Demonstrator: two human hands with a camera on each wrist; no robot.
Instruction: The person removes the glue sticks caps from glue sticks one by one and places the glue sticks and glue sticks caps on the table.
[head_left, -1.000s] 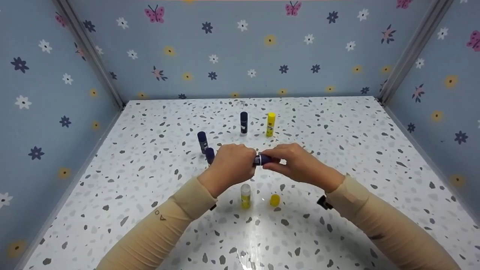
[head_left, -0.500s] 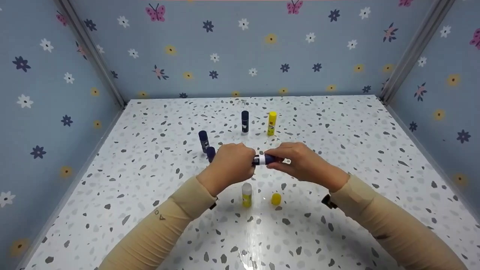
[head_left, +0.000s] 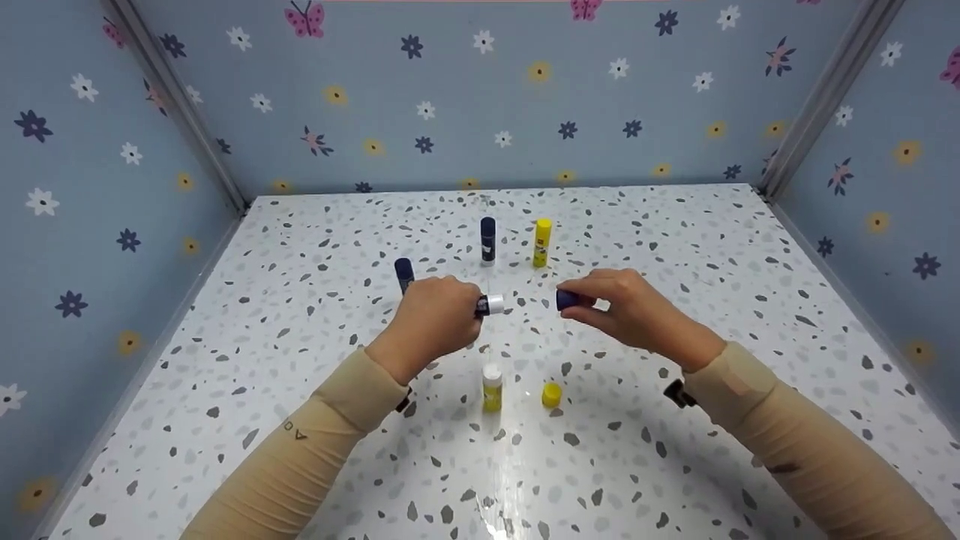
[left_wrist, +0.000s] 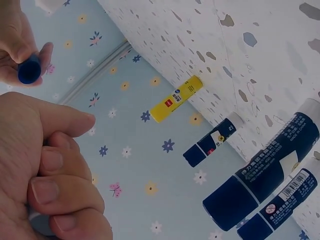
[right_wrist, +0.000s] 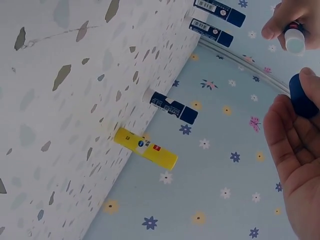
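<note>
We logged a flowered back wall first, then a speckled table running up to it. Left hand was curled round a navy glue stick over mid-table; right hand was narrow, thumb and fingers pinching the navy cap. Half a second earlier, cap and stick were joined; now a gap parted them and the stick's white end showed. We judged that pull finished, leaving this one uncapped like the open yellow stick standing nearer the front. Capped ones: a far navy stick and a capped yellow stick stood near each other, short of the table's back edge. A left-side navy stick stood just past the left hand; its neighbour was hidden from the head but showed from the left wrist. So we figured leftward moves were tight, rightward ones roomy as far as the side wall. Smallest, the yellow cap sat just right of the open yellow stick; front edge out of frame.
</note>
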